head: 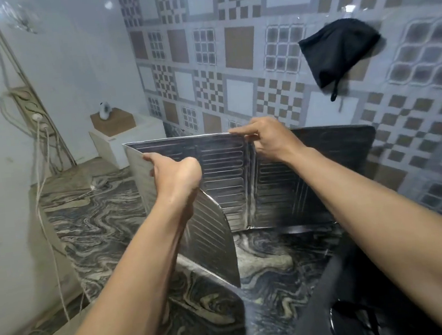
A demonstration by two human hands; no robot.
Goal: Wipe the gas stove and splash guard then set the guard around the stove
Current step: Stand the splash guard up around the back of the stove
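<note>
The marbled worktop (107, 227) is carrying the upright folding splash guard (223, 172) at centre and the black gas stove (344, 314) at five o'clock, while the left grip (174, 171) is pinching the guard's left panel top and the right grip (268, 141) is pinching its twelve o'clock edge.

Open on the left, walled off ahead

Free to pass over the bare marbled desk (98, 222) left of the splash guard (223, 172), as far as the white box (120, 147) in the back corner and the cords (38, 185) hanging down the left wall. Blocked ahead by the guard's upright panels, close before the tiled wall (243, 43); hemmed in at lower right by the dark gas stove (350, 317). Open above the guard, below the black cloth (338, 50) hung on the tiles.
</note>
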